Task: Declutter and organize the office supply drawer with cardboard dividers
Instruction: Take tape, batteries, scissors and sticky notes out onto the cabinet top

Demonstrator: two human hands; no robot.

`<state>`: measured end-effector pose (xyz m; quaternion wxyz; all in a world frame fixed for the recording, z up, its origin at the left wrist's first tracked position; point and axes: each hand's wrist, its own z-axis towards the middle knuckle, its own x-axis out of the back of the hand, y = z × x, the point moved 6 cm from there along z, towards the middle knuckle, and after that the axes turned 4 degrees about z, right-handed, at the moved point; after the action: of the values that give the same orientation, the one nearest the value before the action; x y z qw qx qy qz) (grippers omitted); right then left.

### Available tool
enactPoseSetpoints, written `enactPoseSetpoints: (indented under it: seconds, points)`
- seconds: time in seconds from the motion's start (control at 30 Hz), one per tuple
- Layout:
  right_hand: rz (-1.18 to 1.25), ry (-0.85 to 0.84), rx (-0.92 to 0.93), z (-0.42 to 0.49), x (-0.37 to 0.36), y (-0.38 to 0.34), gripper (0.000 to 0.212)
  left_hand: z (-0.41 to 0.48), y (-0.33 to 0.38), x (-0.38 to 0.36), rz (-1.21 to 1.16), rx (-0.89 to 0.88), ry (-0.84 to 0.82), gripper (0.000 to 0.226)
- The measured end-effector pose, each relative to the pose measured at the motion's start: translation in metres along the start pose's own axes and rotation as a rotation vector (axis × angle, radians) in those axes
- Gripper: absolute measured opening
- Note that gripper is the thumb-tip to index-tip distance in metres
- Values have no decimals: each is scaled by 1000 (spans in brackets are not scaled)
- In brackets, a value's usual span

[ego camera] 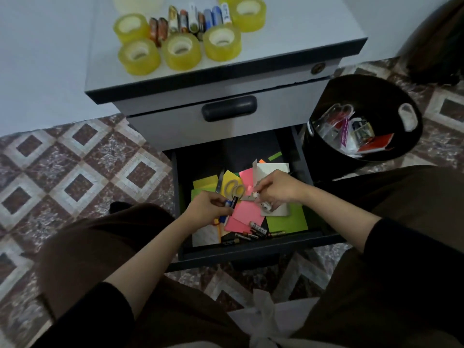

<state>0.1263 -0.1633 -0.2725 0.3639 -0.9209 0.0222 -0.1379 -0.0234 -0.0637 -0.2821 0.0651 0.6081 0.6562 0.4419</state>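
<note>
The left grip [206,208] is clutching black and blue batteries [233,200]; the right grip [278,189] is pinching a white battery [265,206] over the dark drawer [251,249] holding bright paper notes [247,213] and grey-handled scissors [234,188].

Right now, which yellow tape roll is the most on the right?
The tape roll at the back, just right of the row of batteries. Every other roll sits further left on the cabinet top, three along its front edge.
</note>
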Motion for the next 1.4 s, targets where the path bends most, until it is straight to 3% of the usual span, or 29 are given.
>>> enactPoseSetpoints:
  seconds: [0.1,0.33,0.8,1.1,1.4]
  points:
    - [59,-4,21,-10,1,-9,26,-15,10,8,-92,-26,-8,11]
    - [82,-27,97,-37,3,-35,17,-50,36,27,-177,-184,-46,42]
    - [152,-39,387,-85,29,-159,20,-84,113,107,-351,-351,129,23]
    - [244,146,545,-98,82,-260,20,-84,193,202,-272,-422,296,10]
    - [184,392,419,-53,132,-292,13,-31,230,268,-17,-241,414,13]
